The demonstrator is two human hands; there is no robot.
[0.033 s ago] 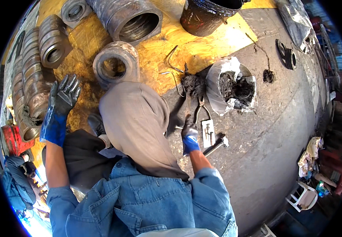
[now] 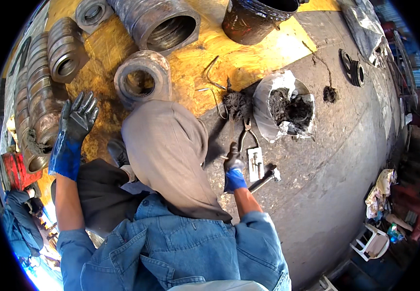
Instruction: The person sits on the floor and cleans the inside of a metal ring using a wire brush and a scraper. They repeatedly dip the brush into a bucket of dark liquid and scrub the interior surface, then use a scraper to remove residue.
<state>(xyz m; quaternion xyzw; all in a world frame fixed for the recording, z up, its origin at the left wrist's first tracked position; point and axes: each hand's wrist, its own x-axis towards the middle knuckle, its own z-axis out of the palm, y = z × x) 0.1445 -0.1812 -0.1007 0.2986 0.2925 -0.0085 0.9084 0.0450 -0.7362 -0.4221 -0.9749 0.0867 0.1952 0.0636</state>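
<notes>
My left hand (image 2: pixel 74 133), in a blue and black glove shiny with dark grease, is raised with its fingers spread, holding nothing. Ribbed metal cylinders (image 2: pixel 46 104) lie just beyond its left side. My right hand (image 2: pixel 234 167), gloved the same way, is over the floor beside my knee, fingers curled. A thin light tip pokes out at its left, but what it belongs to is hidden. Right by that hand are pliers (image 2: pixel 247 131), a white packet (image 2: pixel 255 165) with small dark pieces on it, and a hammer (image 2: pixel 264 180).
A dark greasy clump (image 2: pixel 237 105) sits beside a white-lined container (image 2: pixel 263 104) of black paste. Bent rods (image 2: pixel 210 77) lie nearby. Heavy metal rings (image 2: pixel 127 72) and a black bucket (image 2: pixel 248 26) stand on the yellow surface. Dark rings (image 2: pixel 353 68) lie at right.
My right hand has turned slightly and its pointing finger has drawn in. The left hand stays in place.
</notes>
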